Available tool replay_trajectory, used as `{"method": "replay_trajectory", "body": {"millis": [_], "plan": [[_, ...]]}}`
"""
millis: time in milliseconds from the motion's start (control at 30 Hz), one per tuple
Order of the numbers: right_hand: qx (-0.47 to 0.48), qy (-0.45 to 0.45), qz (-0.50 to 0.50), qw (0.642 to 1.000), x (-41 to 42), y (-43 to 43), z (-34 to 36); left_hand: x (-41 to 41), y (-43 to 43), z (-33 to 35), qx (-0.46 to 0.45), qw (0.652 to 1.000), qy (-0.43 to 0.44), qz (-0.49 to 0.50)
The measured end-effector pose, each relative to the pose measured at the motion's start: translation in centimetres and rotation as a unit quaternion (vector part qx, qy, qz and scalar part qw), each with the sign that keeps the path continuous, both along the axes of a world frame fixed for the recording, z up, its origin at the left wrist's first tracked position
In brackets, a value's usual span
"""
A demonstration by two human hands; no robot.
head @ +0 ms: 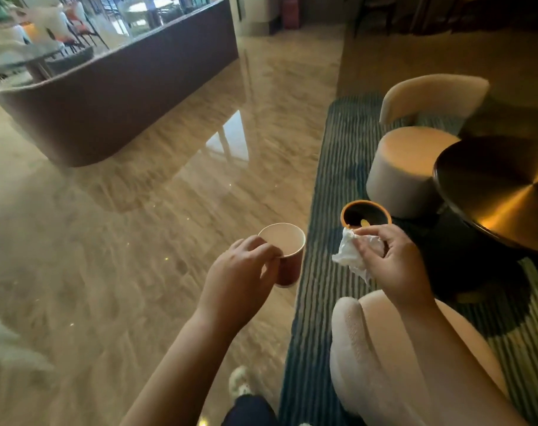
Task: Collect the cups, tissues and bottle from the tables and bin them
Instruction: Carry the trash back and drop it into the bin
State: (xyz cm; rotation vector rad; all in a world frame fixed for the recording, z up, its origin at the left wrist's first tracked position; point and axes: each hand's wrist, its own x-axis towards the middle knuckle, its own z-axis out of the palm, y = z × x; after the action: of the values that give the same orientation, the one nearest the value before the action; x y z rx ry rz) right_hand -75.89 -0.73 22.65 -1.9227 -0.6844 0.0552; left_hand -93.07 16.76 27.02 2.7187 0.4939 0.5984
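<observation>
My left hand [246, 272] grips a red paper cup [287, 256] by its side, upright, white inside and looking empty. My right hand [390, 262] holds a second cup [366, 214] with an orange rim and dark inside, together with a crumpled white tissue [349, 256] that hangs out below my fingers. Both hands are held over the edge where the shiny floor meets the striped carpet. No bottle and no bin are in view.
A round dark metallic table [504, 192] stands at the right, with a beige chair [415, 155] behind it and another beige chair back [363, 358] under my right arm. Polished stone floor [138, 226] stretches left toward a long dark curved counter [107, 96].
</observation>
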Motion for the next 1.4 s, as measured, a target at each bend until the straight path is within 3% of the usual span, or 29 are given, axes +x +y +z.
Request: {"method": "replay_trajectory", "body": {"millis": [267,567,700,1067,1400], "plan": [[-0.043,0.04,-0.139,0.989,14.4,6.4,-4.5,19.2,11.4,-4.0,-0.07,0.987,0.047,-0.137],[-0.112,0.042,-0.274,0.954,28.8,12.9,-10.6,42.7,19.4,-10.1,-0.092,0.937,0.18,-0.283],[-0.115,0.046,-0.291,0.949,35.0,13.7,-13.3,51.3,19.3,-14.0,-0.143,0.914,0.242,-0.292],[-0.116,0.21,-0.33,0.913,50.0,14.7,-24.4,66.8,20.4,-26.0,-0.176,0.882,0.33,-0.286],[-0.15,0.227,-0.355,0.895,58.8,17.4,-39.8,77.7,20.4,-42.3,-0.156,0.851,0.382,-0.325]]}}
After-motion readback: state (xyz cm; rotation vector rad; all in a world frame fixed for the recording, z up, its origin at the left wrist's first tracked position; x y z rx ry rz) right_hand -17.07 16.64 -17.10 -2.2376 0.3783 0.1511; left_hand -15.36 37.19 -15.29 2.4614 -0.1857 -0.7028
